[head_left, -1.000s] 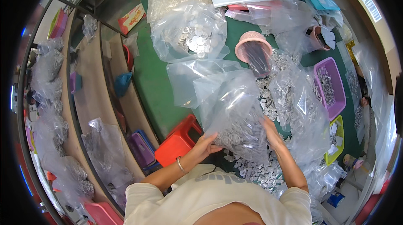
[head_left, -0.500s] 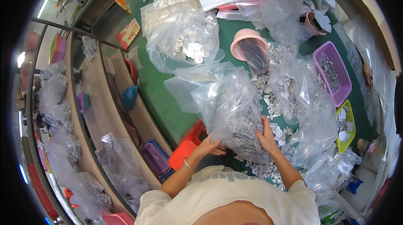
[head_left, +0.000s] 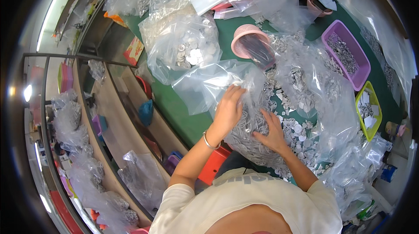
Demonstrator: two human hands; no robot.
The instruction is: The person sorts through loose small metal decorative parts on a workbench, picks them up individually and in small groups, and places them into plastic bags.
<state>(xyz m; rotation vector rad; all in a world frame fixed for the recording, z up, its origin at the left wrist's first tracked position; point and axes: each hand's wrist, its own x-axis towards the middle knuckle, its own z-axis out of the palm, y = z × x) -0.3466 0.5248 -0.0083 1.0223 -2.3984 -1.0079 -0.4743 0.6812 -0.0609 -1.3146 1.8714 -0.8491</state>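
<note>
A clear plastic bag [head_left: 251,140] full of small silvery-grey flat pieces rests at the table's near edge, in front of my body. Its loose mouth [head_left: 194,86] spreads away to the far left. My left hand [head_left: 230,108] lies over the bag's upper part, its bent fingers closed on the plastic. Against the bag's right side rests my right hand [head_left: 271,134], thumb and fingers apart. Many loose grey pieces [head_left: 299,133] are scattered on the table to the right of the bag.
Another clear bag [head_left: 192,48] holds round silvery discs. Beyond my hands sits a pink basket [head_left: 248,35]; a purple bin [head_left: 360,74] and a lime-green basket [head_left: 371,134] stand at the right. A red stool [head_left: 213,166] is beside me, and wooden shelves [head_left: 118,124] line the left.
My left hand has moved up from the bag's lower left corner onto its upper part. My right hand stays at the right side, fingers more spread. The view has shifted slightly.
</note>
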